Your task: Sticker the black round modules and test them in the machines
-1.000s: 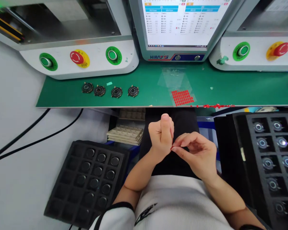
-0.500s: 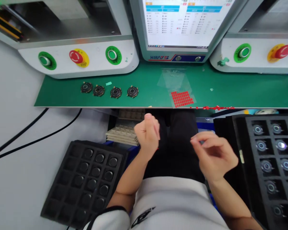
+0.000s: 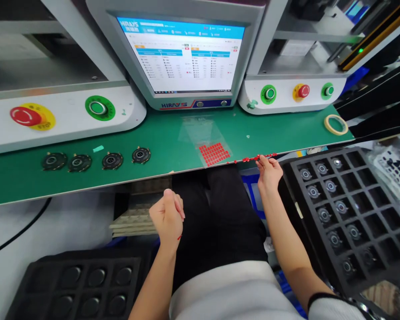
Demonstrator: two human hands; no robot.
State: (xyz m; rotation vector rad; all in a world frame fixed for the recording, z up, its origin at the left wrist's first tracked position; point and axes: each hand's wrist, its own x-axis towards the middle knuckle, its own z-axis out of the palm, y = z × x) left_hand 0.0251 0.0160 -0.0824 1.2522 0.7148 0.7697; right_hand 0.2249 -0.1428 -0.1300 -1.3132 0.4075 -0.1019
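Pinched right hand [image 3: 270,172], its hold unclear, meets small ragged red scraps [image 3: 246,160] fringing the flat green worktop [image 3: 266,129], two o'clock from the fisted left hand [image 3: 168,218], contents hidden; if tacky, scraps could cling

Single head view, facing forward and down, close above lap [image 3: 216,222], toward bench [image 3: 275,129]

The left hand [image 3: 168,218] is fisted, the right hand [image 3: 270,176] outstretched with fingers [image 3: 264,162] pinched.
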